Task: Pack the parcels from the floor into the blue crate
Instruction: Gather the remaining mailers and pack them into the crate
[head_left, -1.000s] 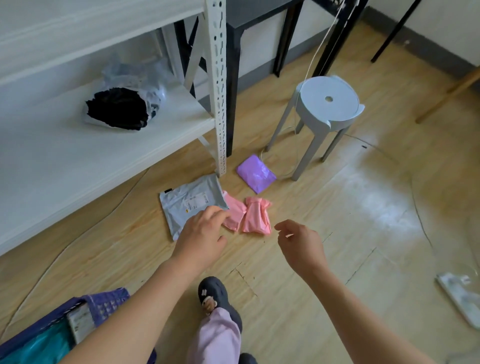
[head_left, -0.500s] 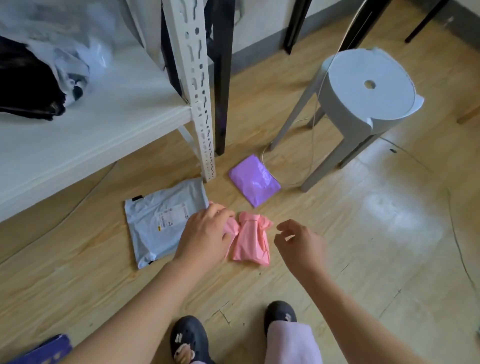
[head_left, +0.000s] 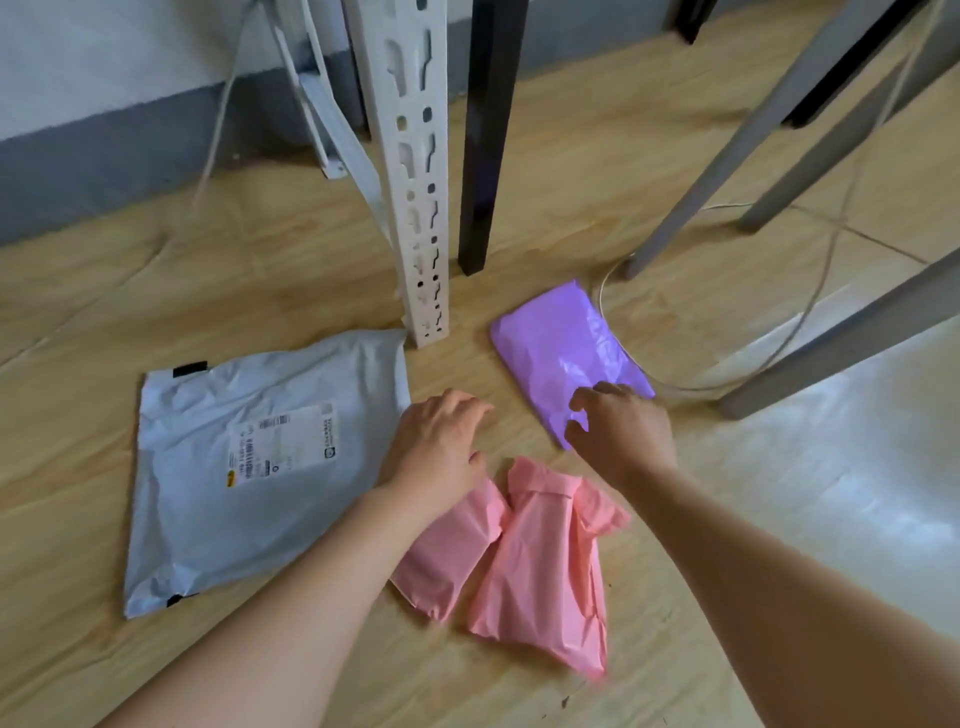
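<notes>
Where the frame is nearest us, at lower centre, we list two crumpled pink plastic parcels lying side by side and touching on the pale wood-pattern floor (head_left: 322, 291): the left pink parcel (head_left: 447, 556), partly under the left forearm, and the right pink parcel (head_left: 545, 571), longer and folded at its far end.

Left of these we list a flat grey plastic mailer bag (head_left: 208, 488) with a white printed label, lying flat at centre left.

At mid-frame we note the left hand (head_left: 441, 447), palm down with fingers loosely bent and holding nothing, between the mailer bag and the purple item. The right hand (head_left: 618, 426) has its bent fingertips on the near end of a flat purple plastic parcel (head_left: 561, 348) and its thumb at the near corner. We cannot tell whether a grip has closed.

Farther up we list a white perforated metal shelf post (head_left: 410, 156), a black square table leg (head_left: 485, 130) just right of it, grey slanted stool legs (head_left: 727, 171) at upper right, and a thin white cable (head_left: 779, 343) looping beside the purple parcel.
</notes>
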